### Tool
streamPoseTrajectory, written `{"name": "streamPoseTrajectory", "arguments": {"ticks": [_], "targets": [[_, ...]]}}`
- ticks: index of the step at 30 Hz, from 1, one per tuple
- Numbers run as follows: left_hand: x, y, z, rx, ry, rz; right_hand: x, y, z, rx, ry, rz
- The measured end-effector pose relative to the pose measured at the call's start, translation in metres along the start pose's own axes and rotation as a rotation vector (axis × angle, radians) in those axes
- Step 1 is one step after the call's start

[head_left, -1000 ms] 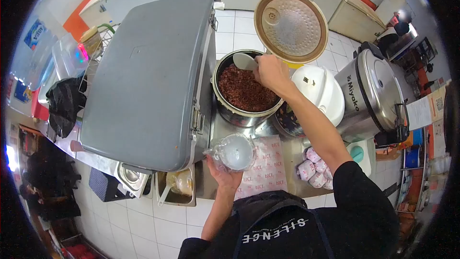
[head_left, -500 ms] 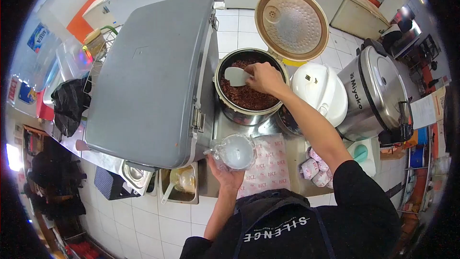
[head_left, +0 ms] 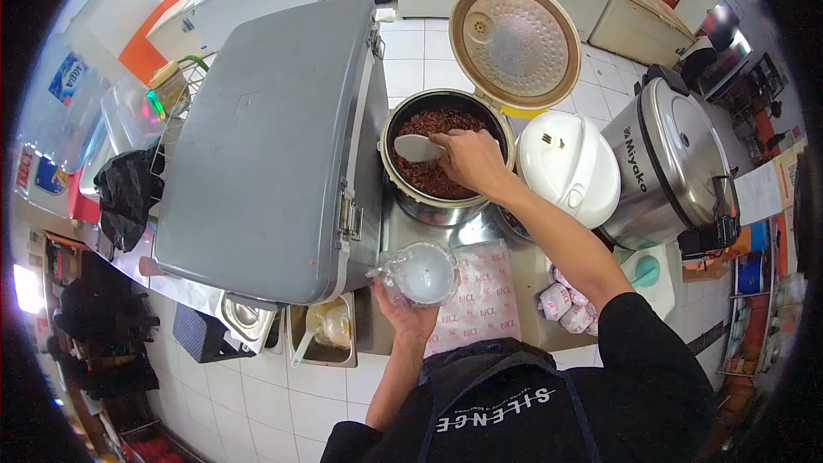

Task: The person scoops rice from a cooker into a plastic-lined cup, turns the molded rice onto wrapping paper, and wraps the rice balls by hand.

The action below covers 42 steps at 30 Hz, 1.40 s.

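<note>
Reddish-brown rice [head_left: 439, 178] fills much of an open round cooker [head_left: 446, 213]. Inside it, my right hand [head_left: 473, 161] grips a white paddle [head_left: 417, 148], whose blade lies against the rice. My left hand [head_left: 410, 313] holds a bowl wrapped in clear plastic [head_left: 427, 273], just in front of the cooker. Printed wrapping paper [head_left: 474, 296] lies on the counter to the right of the bowl. The cooker's lid [head_left: 516, 45] stands raised behind it.
A large grey box [head_left: 266, 146] stands at the left. To the right are a white lid [head_left: 570, 167], a steel Miyako cooker [head_left: 639, 167] and several wrapped bundles [head_left: 566, 304]. A metal tray with a ladle [head_left: 321, 339] sits at the front left.
My right hand has moved the paddle down and slightly left, deeper into the cooker. My left hand has kept the bowl in nearly the same place.
</note>
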<state>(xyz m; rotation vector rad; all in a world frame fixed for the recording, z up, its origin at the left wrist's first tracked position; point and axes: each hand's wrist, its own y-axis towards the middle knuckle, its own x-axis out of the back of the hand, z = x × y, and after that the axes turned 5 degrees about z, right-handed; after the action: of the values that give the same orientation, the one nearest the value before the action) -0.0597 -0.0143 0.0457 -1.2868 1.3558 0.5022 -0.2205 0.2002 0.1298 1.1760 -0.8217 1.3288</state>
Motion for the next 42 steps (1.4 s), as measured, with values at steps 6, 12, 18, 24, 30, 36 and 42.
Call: {"name": "streamPoseTrajectory", "arguments": {"ticks": [6,12,18,24,30,36,42], "targets": [[-0.005,-0.003,-0.003,-0.025,0.004,-0.04,0.001,0.003,-0.004,-0.04,0.01,0.143],[-0.01,-0.002,0.0,-0.016,0.055,0.008,0.011,0.04,-0.04,0.037,-0.361,-0.209],[-0.029,0.03,0.035,0.017,0.148,0.035,-0.043,0.089,-0.072,0.298,-0.506,-0.05],[-0.048,0.051,0.048,-0.057,0.039,-0.053,-0.022,0.102,-0.069,0.259,-0.518,0.367],[-0.046,0.052,0.048,-0.092,0.045,-0.043,-0.017,0.091,-0.061,0.258,-0.536,0.358],[-0.041,0.058,0.051,-0.098,0.031,-0.05,-0.03,0.033,-0.055,0.406,-0.564,0.043],[-0.052,0.052,0.041,-0.047,-0.008,-0.048,-0.016,0.023,-0.045,0.367,-0.546,-0.024]]}}
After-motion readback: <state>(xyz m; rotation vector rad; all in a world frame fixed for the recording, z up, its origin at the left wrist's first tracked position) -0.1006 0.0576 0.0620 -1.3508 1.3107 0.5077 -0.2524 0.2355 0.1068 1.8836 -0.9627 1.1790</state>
